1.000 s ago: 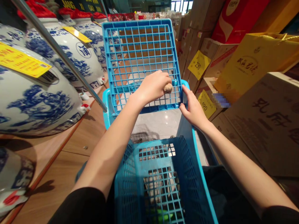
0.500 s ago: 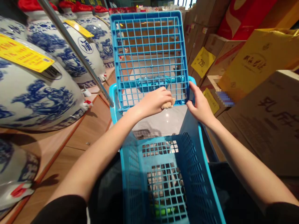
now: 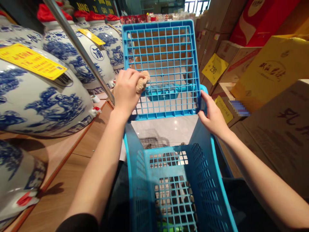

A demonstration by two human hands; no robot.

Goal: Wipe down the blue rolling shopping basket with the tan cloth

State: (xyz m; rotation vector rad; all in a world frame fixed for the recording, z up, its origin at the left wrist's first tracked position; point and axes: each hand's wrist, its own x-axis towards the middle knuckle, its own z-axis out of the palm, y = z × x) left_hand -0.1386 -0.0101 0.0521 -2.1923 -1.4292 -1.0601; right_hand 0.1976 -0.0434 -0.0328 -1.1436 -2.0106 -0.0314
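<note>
A blue plastic shopping cart stands right in front of me, and its lattice flap is tilted up at the far end. My left hand is closed around a tan, fluffy cloth, which it presses to the left part of the grid. At the flap's lower right corner my right hand grips the edge between thumb and fingers. Through the grid the cart's blue handle part shows. Something green is partly visible beneath the basket's lattice bottom.
Large blue-and-white porcelain jars with red cloth tops stand on a wooden platform at left, behind a metal pole. Cardboard boxes and a yellow gift bag crowd the right side. Tiled floor shows beyond the basket.
My left hand has moved left and up across the grid with the cloth, from its lower middle to its left side. My right hand keeps its hold on the flap's corner.
</note>
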